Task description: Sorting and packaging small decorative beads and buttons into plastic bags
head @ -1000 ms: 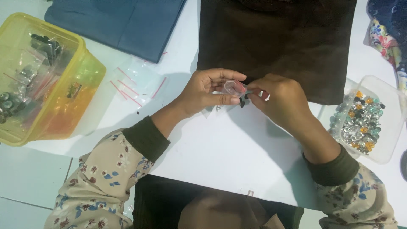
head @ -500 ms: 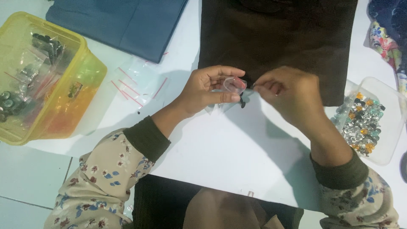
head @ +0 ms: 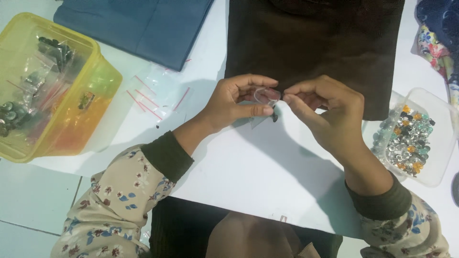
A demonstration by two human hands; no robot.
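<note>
A small clear plastic bag (head: 266,97) is pinched in the left hand (head: 237,101); its right edge is gripped by right hand (head: 326,107) fingertips, above the white table (head: 248,167)

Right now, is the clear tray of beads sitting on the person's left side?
No: the clear tray of beads lies beyond the right hand; the yellow tub sits left.

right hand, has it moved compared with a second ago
Yes, slightly. The right hand has drawn a little to the right, away from the left hand and small clear bag, judged against the brown cloth.
</note>
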